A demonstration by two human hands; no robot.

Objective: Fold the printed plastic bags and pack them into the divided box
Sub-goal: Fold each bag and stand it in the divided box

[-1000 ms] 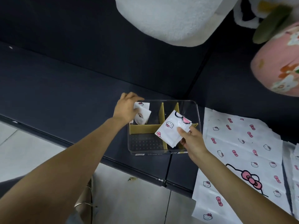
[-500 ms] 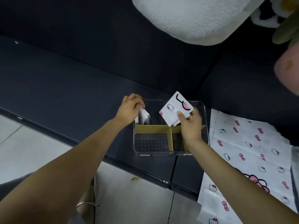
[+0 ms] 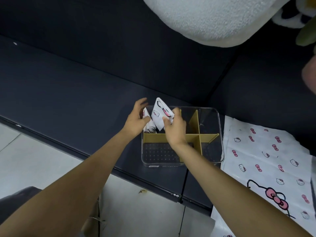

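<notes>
On the near wall of the clear divided box (image 3: 220,134) in front of you, a small line of pale print reads roughly "Storage Box". A tiny white label (image 3: 153,166) just left of it is too small to read.

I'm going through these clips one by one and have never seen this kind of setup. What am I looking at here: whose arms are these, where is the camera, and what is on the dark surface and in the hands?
There is no machine here: a person works with bare hands, and the single camera sits on their head, looking forward and down. The right hand pinches a folded printed bag over the far-left compartment of a clear divided box with tan partitions. The left hand, fingers spread, touches folded bags already in that compartment, apparently holding them aside. The box rests on a dark surface. To its right lie unfolded printed bags, flat. A white fuzzy object sits at the top of the picture.
</notes>
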